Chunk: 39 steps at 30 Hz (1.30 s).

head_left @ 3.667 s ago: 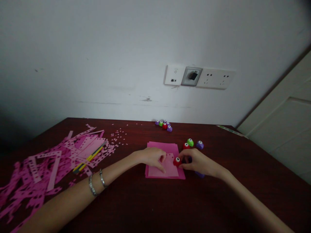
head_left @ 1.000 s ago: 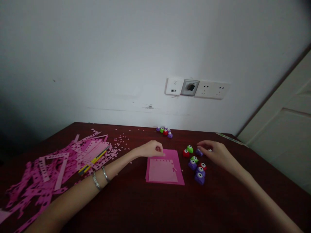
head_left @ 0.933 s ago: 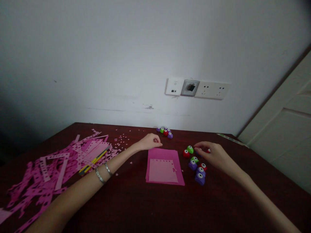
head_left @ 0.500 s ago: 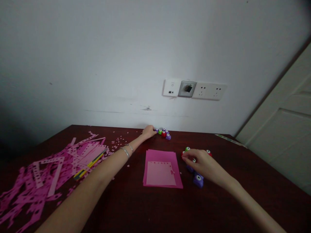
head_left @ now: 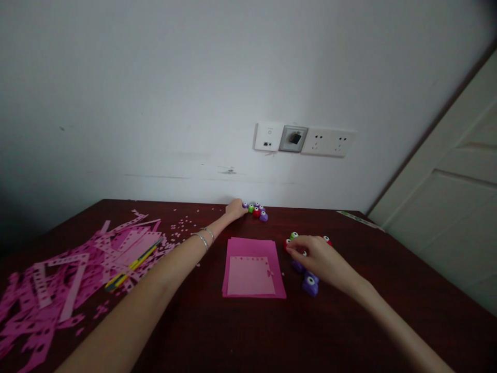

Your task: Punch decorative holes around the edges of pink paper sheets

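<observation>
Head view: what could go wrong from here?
The left hand is right at the far cluster of eye-topped pieces, which sit close together, so a nudge might scatter them.
The right hand partly hides the near cluster, so a covered piece could get bumped.
The small light-pink sheet lies on larger pink sheets with neither hand on it; a passing arm might shift it.

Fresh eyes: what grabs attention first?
The heap of punched pink paper scraps over the table at left. Next, the pink sheets mid-table, then small eye-topped pieces near the wall by the left hand, and more eye-topped pieces by the right hand.
</observation>
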{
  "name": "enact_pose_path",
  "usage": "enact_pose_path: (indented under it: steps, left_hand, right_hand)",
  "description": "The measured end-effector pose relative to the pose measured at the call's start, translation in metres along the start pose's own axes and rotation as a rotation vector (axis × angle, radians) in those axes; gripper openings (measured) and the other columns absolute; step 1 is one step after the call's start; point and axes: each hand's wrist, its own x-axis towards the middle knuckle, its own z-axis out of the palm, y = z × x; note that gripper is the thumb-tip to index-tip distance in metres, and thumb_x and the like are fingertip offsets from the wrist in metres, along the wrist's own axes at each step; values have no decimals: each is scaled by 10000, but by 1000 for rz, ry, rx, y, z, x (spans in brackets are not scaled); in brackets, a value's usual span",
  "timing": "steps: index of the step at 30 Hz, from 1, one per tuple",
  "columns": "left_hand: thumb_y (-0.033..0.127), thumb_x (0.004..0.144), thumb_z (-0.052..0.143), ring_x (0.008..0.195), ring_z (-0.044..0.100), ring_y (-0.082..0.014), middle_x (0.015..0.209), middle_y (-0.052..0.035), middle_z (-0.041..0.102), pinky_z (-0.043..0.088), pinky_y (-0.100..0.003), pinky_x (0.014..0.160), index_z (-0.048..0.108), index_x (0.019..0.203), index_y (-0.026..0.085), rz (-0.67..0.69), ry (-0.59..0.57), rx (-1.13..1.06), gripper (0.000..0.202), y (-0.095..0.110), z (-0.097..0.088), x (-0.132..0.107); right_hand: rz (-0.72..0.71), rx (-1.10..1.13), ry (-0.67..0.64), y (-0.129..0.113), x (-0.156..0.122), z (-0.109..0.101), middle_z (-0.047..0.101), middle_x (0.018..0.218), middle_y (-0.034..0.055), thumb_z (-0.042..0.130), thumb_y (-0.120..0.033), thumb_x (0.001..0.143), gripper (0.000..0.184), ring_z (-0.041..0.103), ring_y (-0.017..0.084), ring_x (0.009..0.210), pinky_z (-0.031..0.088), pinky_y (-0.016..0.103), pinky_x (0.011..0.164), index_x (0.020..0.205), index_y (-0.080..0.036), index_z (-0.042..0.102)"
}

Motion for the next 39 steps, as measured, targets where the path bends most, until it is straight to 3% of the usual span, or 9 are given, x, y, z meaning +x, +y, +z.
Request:
enact_pose_path:
  steps: [6,11,15,21,27,35,39]
  left_hand:
    - [380,690,616,747,603,-189,760,-63,669,383,-231,573,659,752,152,9,52,-35,240,-6,-11,-4]
    - [359,701,586,677,567,-151,689,-37,645,361,-229,567,669,741,133,113,97,-89,244,-15,-46,-19]
    - [322,692,571,658,534,-117,699,-20,629,358,-220,590,668,798,130,275,99,-179,240,-20,-83,-53]
    - [338,674,569,615,481,-102,694,-17,596,358,-233,579,633,830,129,444,-130,-281,269,-16,-120,-128]
    - [303,676,591,657,489,-101,757,-18,580,378,-228,603,621,849,135,567,-251,-292,243,-9,-121,-178]
    - [236,656,608,722,513,-118,828,-25,583,395,-233,648,639,876,141,728,-329,-240,242,-1,-108,-192]
    - [224,657,609,687,499,-108,800,-15,566,384,-229,623,642,864,141,787,-362,-233,225,3,-107,-199]
  right_hand:
    - [1,-6,14,1,0,-1,697,774,42,471,-266,820,232,632,194,706,442,274,615,809,-206,694]
    - [7,14,14,1,-1,-3,696,786,42,466,-268,819,235,627,186,704,441,261,603,827,-203,691]
    - [-8,22,27,-1,-2,-4,694,791,34,471,-256,819,219,626,180,708,437,258,611,821,-205,684]
    - [-53,34,28,-10,-4,-4,693,832,38,469,-263,827,219,623,185,740,444,266,638,822,-205,681]
    - [-65,45,-22,-21,-6,-1,681,790,40,462,-282,838,240,612,175,703,450,268,629,840,-192,684]
    - [-99,163,-38,-28,-6,11,671,817,51,519,-254,823,184,592,157,688,462,270,626,890,-171,670]
    - [-120,274,-44,-43,-13,12,662,874,51,572,-242,802,193,589,151,733,468,267,654,966,-173,648]
